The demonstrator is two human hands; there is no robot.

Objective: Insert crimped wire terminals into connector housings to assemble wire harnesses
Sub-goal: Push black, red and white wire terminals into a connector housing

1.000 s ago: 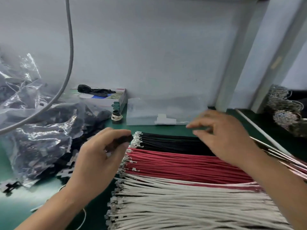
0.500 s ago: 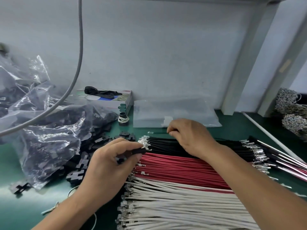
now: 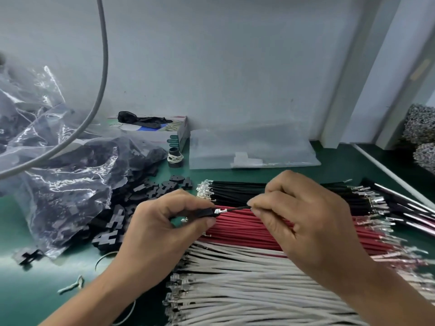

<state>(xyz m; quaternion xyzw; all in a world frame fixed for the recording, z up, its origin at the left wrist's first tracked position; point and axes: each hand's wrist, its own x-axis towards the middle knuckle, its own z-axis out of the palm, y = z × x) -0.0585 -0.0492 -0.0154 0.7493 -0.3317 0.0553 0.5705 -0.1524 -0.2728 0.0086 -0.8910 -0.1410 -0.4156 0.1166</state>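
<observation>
Black wire (image 3: 236, 209) pinched by right hand (image 3: 306, 222), terminal touching left hand's (image 3: 162, 234) pinched housing (image 3: 206, 212)

Left hand (image 3: 160, 222) pinches a small black plastic connector housing (image 3: 205, 212); at its three o'clock, right hand (image 3: 303, 222) holds a thin black wire (image 3: 237, 209), silver crimped terminal (image 3: 220, 210) touching the housing.

Both hands pinching, L (image 3: 162, 222) & R (image 3: 303, 215), fingertips nearly meeting.

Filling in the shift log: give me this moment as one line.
left hand: holds black plastic connector housing | right hand: pinches thin black wire | silver crimped terminal: at housing mouth
</observation>
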